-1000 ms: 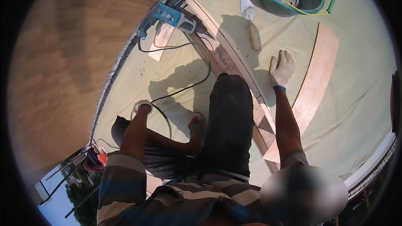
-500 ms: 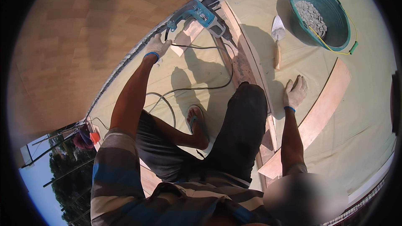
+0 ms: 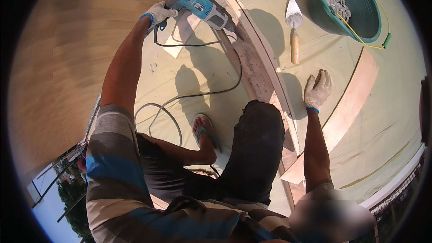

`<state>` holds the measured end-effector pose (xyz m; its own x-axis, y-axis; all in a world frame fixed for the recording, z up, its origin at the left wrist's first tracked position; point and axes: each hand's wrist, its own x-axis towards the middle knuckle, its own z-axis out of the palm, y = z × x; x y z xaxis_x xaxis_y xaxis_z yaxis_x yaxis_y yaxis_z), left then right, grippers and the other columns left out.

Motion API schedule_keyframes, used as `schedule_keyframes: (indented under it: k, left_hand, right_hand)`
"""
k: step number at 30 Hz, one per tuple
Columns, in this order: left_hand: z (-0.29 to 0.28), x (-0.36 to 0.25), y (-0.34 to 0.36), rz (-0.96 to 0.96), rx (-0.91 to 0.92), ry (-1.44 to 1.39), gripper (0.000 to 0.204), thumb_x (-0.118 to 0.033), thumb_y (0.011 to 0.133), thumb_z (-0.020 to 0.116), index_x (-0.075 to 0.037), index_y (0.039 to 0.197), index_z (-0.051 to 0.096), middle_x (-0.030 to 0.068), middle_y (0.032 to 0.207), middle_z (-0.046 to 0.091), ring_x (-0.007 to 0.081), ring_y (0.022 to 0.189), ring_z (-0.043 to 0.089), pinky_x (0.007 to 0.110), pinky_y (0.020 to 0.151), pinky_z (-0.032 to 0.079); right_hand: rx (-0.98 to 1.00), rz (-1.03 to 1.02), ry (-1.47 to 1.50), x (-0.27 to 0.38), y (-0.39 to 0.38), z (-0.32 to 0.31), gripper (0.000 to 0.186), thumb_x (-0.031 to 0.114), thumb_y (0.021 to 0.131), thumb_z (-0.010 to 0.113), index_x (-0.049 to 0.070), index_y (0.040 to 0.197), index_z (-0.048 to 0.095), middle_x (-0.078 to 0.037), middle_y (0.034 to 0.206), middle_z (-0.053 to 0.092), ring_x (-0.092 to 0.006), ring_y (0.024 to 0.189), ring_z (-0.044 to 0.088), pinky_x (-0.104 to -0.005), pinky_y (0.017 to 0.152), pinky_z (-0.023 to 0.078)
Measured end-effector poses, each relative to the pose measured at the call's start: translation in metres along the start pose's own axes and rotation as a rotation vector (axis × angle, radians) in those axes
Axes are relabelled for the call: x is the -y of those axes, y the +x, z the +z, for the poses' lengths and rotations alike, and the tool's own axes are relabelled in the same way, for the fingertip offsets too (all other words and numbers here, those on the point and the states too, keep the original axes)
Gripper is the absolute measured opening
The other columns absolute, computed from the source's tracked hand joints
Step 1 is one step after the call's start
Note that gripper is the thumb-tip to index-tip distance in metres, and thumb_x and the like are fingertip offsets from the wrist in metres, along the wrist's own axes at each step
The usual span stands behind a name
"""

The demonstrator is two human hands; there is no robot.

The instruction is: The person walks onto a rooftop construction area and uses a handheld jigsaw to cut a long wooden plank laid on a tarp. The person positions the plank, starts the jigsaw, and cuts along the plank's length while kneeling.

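Note:
My left hand [image 3: 160, 13], in a pale work glove with a blue cuff, is closed around the rear handle of a teal rotary hammer [image 3: 198, 5]. The tool lies on its side at the far end of a narrow strip framed by boards, its dark nose pointing down onto that strip. Its black cord [image 3: 198, 44] hangs from the handle and loops across the sheet. My right hand [image 3: 318, 89], gloved the same way, rests on the pale sheet with fingers stretched out and nothing in it. A trowel [image 3: 294, 29] with a wooden handle lies just beyond it.
A green bucket [image 3: 315, 0] with grey rubble inside stands at the far right. A curved wooden board [image 3: 346, 112] lies beside my right forearm. Long upright planks [image 3: 265, 45] edge the dusty strip [image 3: 256, 69]. A wood-patterned surface [image 3: 81, 54] rises on the left.
My left hand has gone from beside the cord up onto the hammer's handle and closed on it. My right hand stays resting on the sheet. The view has shifted slightly.

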<state>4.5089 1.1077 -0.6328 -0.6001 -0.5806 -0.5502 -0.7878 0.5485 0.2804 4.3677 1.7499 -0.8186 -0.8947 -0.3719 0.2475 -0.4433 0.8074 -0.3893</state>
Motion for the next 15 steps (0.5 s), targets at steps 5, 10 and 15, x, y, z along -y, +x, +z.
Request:
schedule_keyframes:
  k: [5, 10, 15]
  left_hand:
    - [-0.007, -0.006, -0.005, 0.064, 0.080, -0.126, 0.048, -0.044, 0.089, 0.082, -0.006, 0.109, 0.061, 0.0001, 0.084, 0.061, 0.0095, 0.069, 0.057, 0.027, 0.064, 0.050]
    - [-0.001, -0.015, -0.019, 0.075, 0.130, -0.275, 0.043, -0.038, 0.091, 0.081, -0.005, 0.112, 0.062, 0.0008, 0.084, 0.064, 0.0080, 0.070, 0.060, 0.025, 0.064, 0.051]
    - [0.000, -0.027, -0.033, 0.105, 0.185, -0.330, 0.038, -0.034, 0.095, 0.077, -0.004, 0.115, 0.064, -0.0001, 0.087, 0.067, 0.0063, 0.073, 0.063, 0.024, 0.064, 0.053]
  right_hand:
    - [0.021, 0.040, -0.013, 0.000, -0.001, 0.002, 0.049, 0.034, 0.099, 0.065, 0.006, 0.140, 0.060, -0.017, 0.148, 0.055, -0.0396, 0.140, 0.047, -0.0536, 0.117, 0.036]
    - [0.017, 0.038, -0.007, 0.000, -0.001, 0.001, 0.049, 0.034, 0.099, 0.065, 0.005, 0.139, 0.061, -0.018, 0.146, 0.057, -0.0395, 0.139, 0.048, -0.0528, 0.117, 0.037]
    - [0.001, 0.029, -0.036, -0.001, -0.001, 0.003, 0.049, 0.033, 0.099, 0.066, 0.005, 0.138, 0.061, -0.018, 0.145, 0.058, -0.0395, 0.139, 0.048, -0.0532, 0.116, 0.038]
